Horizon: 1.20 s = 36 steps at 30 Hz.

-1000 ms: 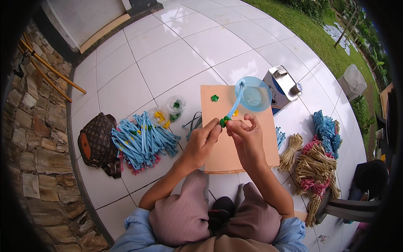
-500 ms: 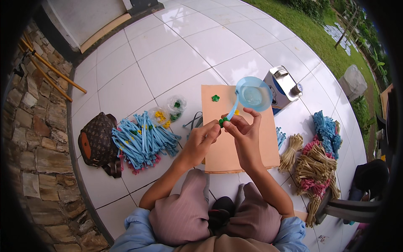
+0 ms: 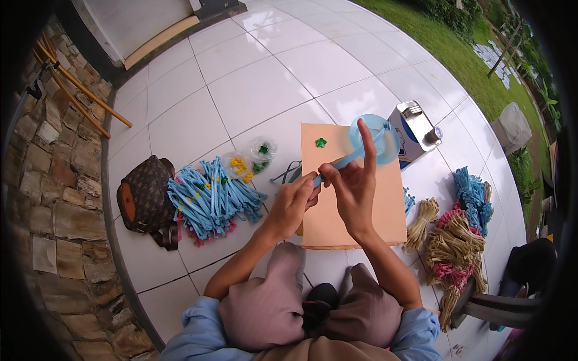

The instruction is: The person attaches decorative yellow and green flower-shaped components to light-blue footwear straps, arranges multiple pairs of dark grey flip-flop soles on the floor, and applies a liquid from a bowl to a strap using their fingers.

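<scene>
Over the peach board [image 3: 325, 222], a light-blue strip [image 3: 350, 159] runs slantwise between my hands, its knotted far end over the bowl. My left hand [image 3: 291, 204] is closed with a pinch on the strip's near end. My right hand [image 3: 354, 194] pinches the strip between thumb and a finger, its index finger pointing up. A bit of green shows at the right fingertips; the fingers mostly hide it. A green flower-shaped bead [image 3: 321, 143] lies on the board's far part. Behind my right hand, the clear blue bowl [image 3: 390, 155] stands at the board's far right corner.
To the left lie a pile of blue strips [image 3: 211, 201], a brown bag [image 3: 144, 195], bags of yellow beads [image 3: 238, 166] and green beads [image 3: 263, 149], and scissors [image 3: 291, 173]. A metal can [image 3: 415, 133] stands beyond the bowl. Beige bundles [image 3: 454, 246] lie at right.
The green flower bead that showed between my fingertips is now mostly hidden. The blue strip's near end has come to my left hand, and my right index finger has risen.
</scene>
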Tool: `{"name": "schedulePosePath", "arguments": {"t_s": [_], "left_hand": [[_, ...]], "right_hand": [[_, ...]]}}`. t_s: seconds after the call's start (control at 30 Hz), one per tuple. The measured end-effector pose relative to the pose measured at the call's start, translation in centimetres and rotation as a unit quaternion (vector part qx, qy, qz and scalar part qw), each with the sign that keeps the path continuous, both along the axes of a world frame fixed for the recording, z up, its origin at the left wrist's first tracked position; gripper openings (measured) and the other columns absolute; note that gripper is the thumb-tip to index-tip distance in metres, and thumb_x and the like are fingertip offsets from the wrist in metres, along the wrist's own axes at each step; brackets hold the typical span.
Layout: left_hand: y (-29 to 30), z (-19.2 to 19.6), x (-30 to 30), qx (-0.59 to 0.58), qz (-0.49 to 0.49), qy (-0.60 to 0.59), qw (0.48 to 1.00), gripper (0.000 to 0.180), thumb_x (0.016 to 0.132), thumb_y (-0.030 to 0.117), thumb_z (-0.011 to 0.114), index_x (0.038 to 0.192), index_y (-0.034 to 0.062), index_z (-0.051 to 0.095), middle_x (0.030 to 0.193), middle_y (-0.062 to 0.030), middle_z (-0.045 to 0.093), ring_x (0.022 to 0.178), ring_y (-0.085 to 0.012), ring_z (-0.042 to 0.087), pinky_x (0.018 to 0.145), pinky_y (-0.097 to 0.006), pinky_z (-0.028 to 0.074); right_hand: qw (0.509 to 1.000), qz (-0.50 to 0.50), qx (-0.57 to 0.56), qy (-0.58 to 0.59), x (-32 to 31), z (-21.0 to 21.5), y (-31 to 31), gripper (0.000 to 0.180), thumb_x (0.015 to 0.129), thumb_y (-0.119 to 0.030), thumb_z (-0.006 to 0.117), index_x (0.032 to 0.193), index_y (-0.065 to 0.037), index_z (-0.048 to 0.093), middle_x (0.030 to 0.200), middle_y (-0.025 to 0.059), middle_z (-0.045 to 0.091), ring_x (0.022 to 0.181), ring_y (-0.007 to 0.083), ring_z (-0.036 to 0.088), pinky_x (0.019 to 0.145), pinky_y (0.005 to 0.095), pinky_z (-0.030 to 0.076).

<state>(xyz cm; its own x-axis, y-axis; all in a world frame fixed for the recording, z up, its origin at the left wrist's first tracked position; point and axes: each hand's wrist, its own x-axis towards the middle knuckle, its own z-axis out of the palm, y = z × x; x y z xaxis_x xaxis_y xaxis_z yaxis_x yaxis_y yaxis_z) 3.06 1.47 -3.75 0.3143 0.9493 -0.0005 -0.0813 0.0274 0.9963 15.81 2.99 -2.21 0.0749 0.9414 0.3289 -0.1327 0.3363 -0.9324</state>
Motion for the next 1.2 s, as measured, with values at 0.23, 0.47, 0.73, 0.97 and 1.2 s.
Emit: {"name": "schedulePosePath", "arguments": {"t_s": [0.23, 0.47, 0.73, 0.97, 1.2], "left_hand": [[0.3, 1.5, -4.3, 0.019, -0.073, -0.037, 0.996, 0.026, 0.091, 0.016, 0.04, 0.106, -0.0024, 0.049, 0.079, -0.0032, 0.049, 0.067, -0.0087, 0.047, 0.064, -0.022, 0.04], [1.8, 5.1, -8.6, 0.175, 0.135, 0.078, 0.972, 0.033, 0.082, 0.005, 0.057, 0.109, 0.0038, 0.037, 0.064, 0.0008, 0.048, 0.082, -0.0146, 0.054, 0.087, -0.034, 0.04], [3.1, 7.0, -11.1, 0.253, 0.164, -0.144, 0.942, 0.035, 0.085, 0.005, 0.053, 0.111, 0.0084, 0.03, 0.084, -0.0043, 0.047, 0.085, -0.0252, 0.06, 0.084, -0.042, 0.046], [4.0, -1.7, -16.1, 0.143, 0.348, -0.017, 0.926, 0.034, 0.091, 0.01, 0.046, 0.122, 0.0075, 0.033, 0.099, -0.015, 0.054, 0.083, -0.0192, 0.06, 0.072, -0.029, 0.051], [0.9, -14.0, -19.5, -0.07, 0.415, 0.075, 0.904, 0.035, 0.092, 0.012, 0.044, 0.126, 0.0078, 0.037, 0.103, -0.0132, 0.058, 0.091, -0.0166, 0.056, 0.082, -0.028, 0.043]], "right_hand": [[0.998, 0.029, 0.006, -0.051, -1.6, 2.5, 1.9, 0.058, 0.083, 0.0, 0.056, 0.135, -0.014, 0.033, 0.065, 0.0036, 0.054, 0.058, 0.0066, 0.052, 0.057, 0.0223, 0.046], [0.936, 0.16, -0.183, -0.254, 0.9, 6.4, 4.2, 0.055, 0.093, -0.032, 0.041, 0.135, -0.005, 0.019, 0.057, 0.0121, 0.061, 0.052, 0.0187, 0.061, 0.056, 0.0257, 0.049], [0.931, 0.25, 0.048, -0.262, -6.5, 4.7, 1.4, 0.084, 0.078, -0.029, 0.067, 0.136, -0.005, 0.011, 0.124, 0.0223, 0.041, 0.12, 0.0324, 0.037, 0.1, 0.0407, 0.029], [0.94, 0.272, -0.165, -0.122, -18.5, -6.3, 0.4, 0.063, 0.08, -0.004, 0.057, 0.128, 0.0, 0.016, 0.096, 0.0225, 0.057, 0.088, 0.0329, 0.06, 0.077, 0.0375, 0.046], [0.904, 0.242, -0.193, -0.296, -22.9, -18.0, 3.2, 0.055, 0.08, 0.0, 0.052, 0.127, 0.002, 0.025, 0.114, 0.0253, 0.05, 0.083, 0.0278, 0.062, 0.072, 0.0352, 0.048]]}}
